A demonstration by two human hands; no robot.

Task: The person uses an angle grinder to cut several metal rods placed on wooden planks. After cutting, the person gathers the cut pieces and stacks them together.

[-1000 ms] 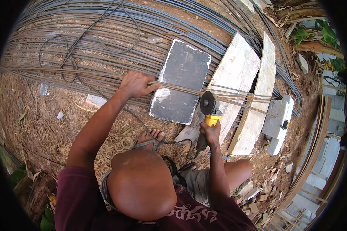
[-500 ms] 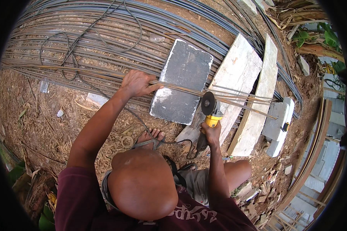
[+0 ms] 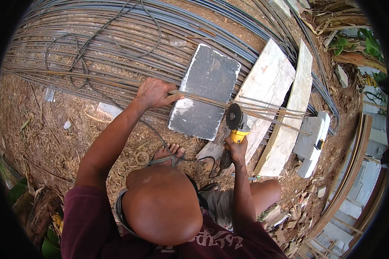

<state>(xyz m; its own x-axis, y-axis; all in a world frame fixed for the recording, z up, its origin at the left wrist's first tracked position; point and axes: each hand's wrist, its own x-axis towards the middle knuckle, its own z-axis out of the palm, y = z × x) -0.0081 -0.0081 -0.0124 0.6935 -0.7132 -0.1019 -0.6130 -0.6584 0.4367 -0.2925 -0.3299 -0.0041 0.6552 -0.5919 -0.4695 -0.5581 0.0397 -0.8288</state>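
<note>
My left hand (image 3: 154,93) is closed around a small bundle of thin steel rods (image 3: 203,99), its thumb stretched along them. These rods run across a dark slab (image 3: 207,86) with chipped white edges, then on over pale boards to the right. In my right hand (image 3: 237,149) is a yellow and black angle grinder (image 3: 238,134), gripped by its body. The grinder's dark disc (image 3: 234,115) stands at the rods, just right of the slab. Whether it touches them or spins, I cannot tell.
Many long steel bars (image 3: 112,56) lie behind the slab, with a black cable (image 3: 157,134) looping over them. Two weathered boards (image 3: 268,77) and a grey block (image 3: 309,134) bearing a small black and yellow object are at right. My bent knee (image 3: 164,203) and foot are close by.
Both hands keep their holds, and the grinder stays at nearly the same spot by the rods. The view has shifted slightly.
</note>
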